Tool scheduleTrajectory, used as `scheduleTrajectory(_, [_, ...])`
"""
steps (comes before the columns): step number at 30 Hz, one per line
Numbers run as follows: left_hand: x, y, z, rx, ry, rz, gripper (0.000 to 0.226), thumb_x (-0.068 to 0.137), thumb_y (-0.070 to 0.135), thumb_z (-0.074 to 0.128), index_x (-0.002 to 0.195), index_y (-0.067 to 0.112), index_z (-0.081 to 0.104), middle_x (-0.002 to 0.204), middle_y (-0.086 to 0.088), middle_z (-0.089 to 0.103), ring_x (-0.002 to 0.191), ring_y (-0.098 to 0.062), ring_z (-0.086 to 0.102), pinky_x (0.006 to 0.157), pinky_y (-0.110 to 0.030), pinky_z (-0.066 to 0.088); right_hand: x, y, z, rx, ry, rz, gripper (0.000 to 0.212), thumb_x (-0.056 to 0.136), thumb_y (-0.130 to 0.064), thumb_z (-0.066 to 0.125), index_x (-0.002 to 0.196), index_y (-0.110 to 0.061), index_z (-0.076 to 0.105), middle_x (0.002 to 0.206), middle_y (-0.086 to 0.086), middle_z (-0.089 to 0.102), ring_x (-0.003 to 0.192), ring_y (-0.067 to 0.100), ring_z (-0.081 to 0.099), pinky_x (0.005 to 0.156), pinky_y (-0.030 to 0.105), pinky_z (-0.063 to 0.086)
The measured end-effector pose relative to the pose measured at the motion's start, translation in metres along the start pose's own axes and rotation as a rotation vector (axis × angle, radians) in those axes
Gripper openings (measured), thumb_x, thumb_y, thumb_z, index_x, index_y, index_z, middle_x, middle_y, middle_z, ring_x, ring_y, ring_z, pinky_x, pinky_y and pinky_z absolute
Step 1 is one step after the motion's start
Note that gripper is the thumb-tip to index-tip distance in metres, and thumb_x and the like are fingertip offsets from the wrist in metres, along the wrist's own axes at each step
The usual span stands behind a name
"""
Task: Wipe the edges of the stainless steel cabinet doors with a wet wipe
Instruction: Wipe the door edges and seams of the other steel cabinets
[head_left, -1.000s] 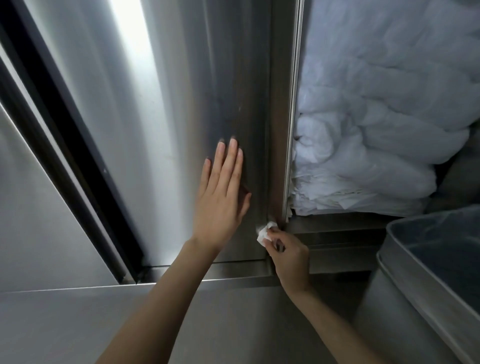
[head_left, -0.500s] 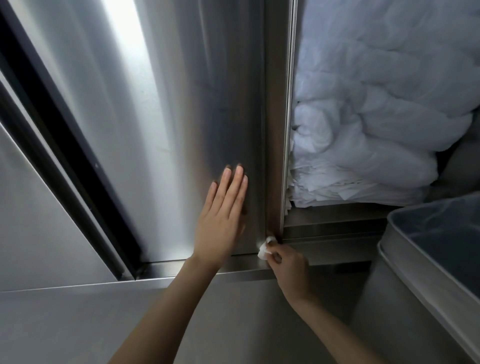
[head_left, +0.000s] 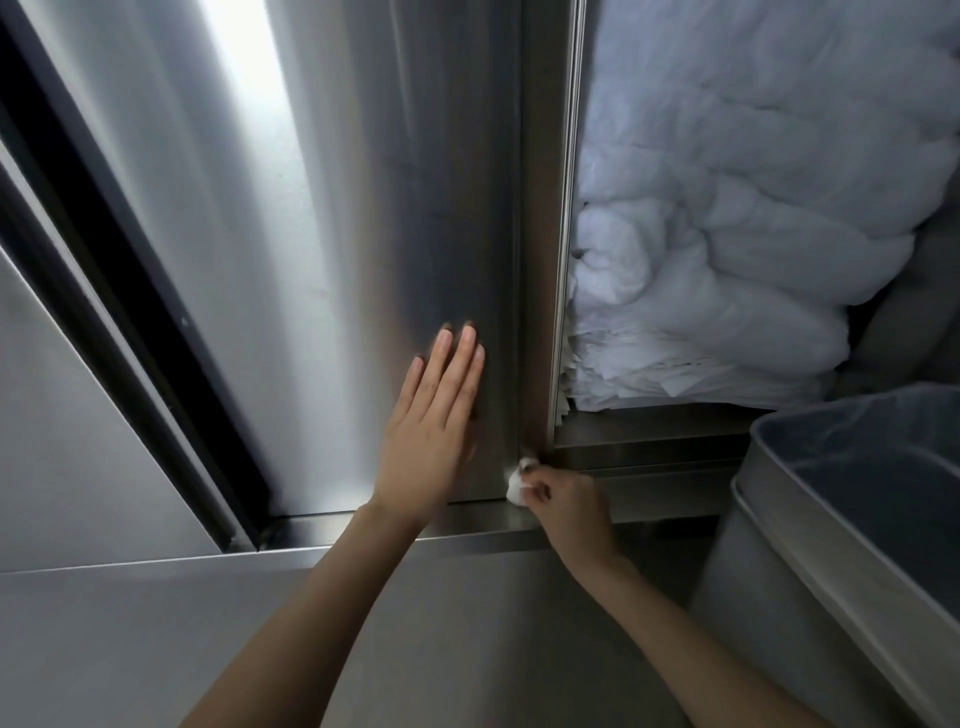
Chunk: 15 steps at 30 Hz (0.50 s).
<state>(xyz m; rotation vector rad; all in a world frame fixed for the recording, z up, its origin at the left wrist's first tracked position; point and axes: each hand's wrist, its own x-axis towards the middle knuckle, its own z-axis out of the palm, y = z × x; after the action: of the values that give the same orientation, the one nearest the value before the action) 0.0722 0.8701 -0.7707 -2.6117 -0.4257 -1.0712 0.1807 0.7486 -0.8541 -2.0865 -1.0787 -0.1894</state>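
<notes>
Your right hand (head_left: 569, 496) pinched the wet wipe (head_left: 516, 480), a small crumpled white wad, fingers curled round it, at the bottom corner of the cabinet door (head_left: 311, 260), where the door's right vertical edge (head_left: 535, 260) met the bottom rail (head_left: 389, 525). Left hand (head_left: 431, 436) lay flat on the door face just left of that edge, fingers straight, gripping nothing, likely bracing the panel. The step looked like finishing the vertical edge at the corner. This was best done by pushing the wad right into the seam, pressing on the fold of the steel rather than the face, with a steady left palm so the door didn't shift. The wipe was bunched very small, so refolding to a clean side would've helped. Door was brushed stainless, shiny, with a bright light streak down it and a dull patch near your fingertips. White bundled material (head_left: 727, 260) filled the open compartment on the right, and a lined bin (head_left: 779, 545) stood at lower right
</notes>
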Motion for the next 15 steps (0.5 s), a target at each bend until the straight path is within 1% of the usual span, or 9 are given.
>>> scheduleTrajectory(1, [0.0, 0.001, -0.001, 0.001, -0.011, -0.003, 0.077, 0.078, 0.005, 0.075, 0.145, 0.001, 0.036, 0.155, -0.015, 0.028, 0.143, -0.034, 0.023, 0.115, -0.046, 0.024, -0.007, 0.005, 0.0, -0.061, -0.06, 0.011, 0.018, 0.089, -0.018, 0.064, 0.105, -0.016, 0.072, 0.088, 0.01, 0.071, 0.082, 0.024, 0.067, 0.072, 0.031, 0.052])
scheduleTrajectory(2, [-0.001, 0.002, -0.002, -0.002, -0.021, -0.006, 0.078, 0.079, 0.006, 0.075, 0.145, 0.001, 0.036, 0.155, -0.015, 0.028, 0.144, -0.034, 0.023, 0.115, -0.046, 0.023, -0.014, 0.008, -0.001, -0.022, -0.022, 0.02, 0.018, 0.087, -0.017, 0.066, 0.105, -0.015, 0.072, 0.088, 0.008, 0.072, 0.082, 0.023, 0.067, 0.071, 0.026, 0.051])
scheduleTrajectory(3, [-0.001, 0.003, -0.003, -0.003, -0.031, -0.008, 0.078, 0.079, 0.007, 0.075, 0.146, 0.001, 0.036, 0.155, -0.016, 0.028, 0.144, -0.034, 0.022, 0.116, -0.046, 0.023, -0.019, 0.008, -0.003, 0.06, 0.052, 0.039, 0.019, 0.084, -0.013, 0.07, 0.103, -0.013, 0.073, 0.088, 0.007, 0.073, 0.08, 0.02, 0.068, 0.069, 0.021, 0.05])
scheduleTrajectory(5, [-0.001, 0.004, -0.005, -0.005, -0.055, -0.014, 0.079, 0.079, 0.008, 0.074, 0.147, 0.001, 0.034, 0.156, -0.015, 0.026, 0.145, -0.034, 0.021, 0.116, -0.045, 0.021, -0.024, 0.007, -0.01, 0.189, 0.215, 0.033, 0.018, 0.077, -0.005, 0.076, 0.095, -0.007, 0.074, 0.086, 0.006, 0.073, 0.077, 0.017, 0.068, 0.068, 0.018, 0.049])
scheduleTrajectory(7, [-0.002, 0.005, -0.008, -0.009, -0.075, -0.023, 0.082, 0.078, 0.01, 0.076, 0.147, 0.002, 0.033, 0.157, -0.014, 0.025, 0.145, -0.033, 0.02, 0.116, -0.045, 0.021, -0.025, 0.009, -0.015, 0.206, 0.345, -0.011, 0.017, 0.072, 0.002, 0.077, 0.088, -0.003, 0.072, 0.088, 0.008, 0.071, 0.079, 0.016, 0.066, 0.071, 0.018, 0.05])
scheduleTrajectory(8, [-0.002, 0.005, -0.01, -0.007, -0.09, -0.029, 0.084, 0.077, 0.011, 0.077, 0.148, 0.003, 0.032, 0.157, -0.014, 0.023, 0.146, -0.033, 0.019, 0.116, -0.045, 0.02, -0.023, 0.01, -0.017, 0.211, 0.379, -0.009, 0.017, 0.07, 0.006, 0.077, 0.084, -0.001, 0.071, 0.09, 0.011, 0.069, 0.081, 0.019, 0.065, 0.071, 0.02, 0.05])
scheduleTrajectory(9, [-0.001, 0.006, -0.012, -0.003, -0.105, -0.032, 0.086, 0.076, 0.012, 0.078, 0.148, 0.003, 0.031, 0.158, -0.013, 0.022, 0.146, -0.032, 0.018, 0.116, -0.044, 0.019, -0.022, 0.009, -0.017, 0.213, 0.389, 0.006, 0.017, 0.068, 0.008, 0.077, 0.081, 0.001, 0.07, 0.091, 0.013, 0.067, 0.082, 0.021, 0.063, 0.071, 0.021, 0.049])
scheduleTrajectory(12, [-0.002, 0.006, -0.015, -0.008, -0.128, -0.035, 0.089, 0.075, 0.013, 0.078, 0.148, 0.004, 0.03, 0.158, -0.012, 0.022, 0.146, -0.032, 0.017, 0.116, -0.044, 0.018, -0.021, 0.004, -0.003, 0.204, 0.347, 0.066, 0.016, 0.066, 0.011, 0.077, 0.077, 0.003, 0.069, 0.09, 0.015, 0.062, 0.081, 0.023, 0.061, 0.069, 0.017, 0.043])
scheduleTrajectory(15, [-0.002, 0.006, -0.017, -0.011, -0.14, -0.042, 0.087, 0.075, 0.013, 0.078, 0.149, 0.004, 0.031, 0.158, -0.012, 0.022, 0.146, -0.032, 0.017, 0.117, -0.043, 0.019, -0.009, -0.001, 0.014, 0.235, 0.361, 0.179, 0.016, 0.065, 0.01, 0.078, 0.075, -0.001, 0.07, 0.086, 0.01, 0.059, 0.075, 0.025, 0.061, 0.066, 0.022, 0.041])
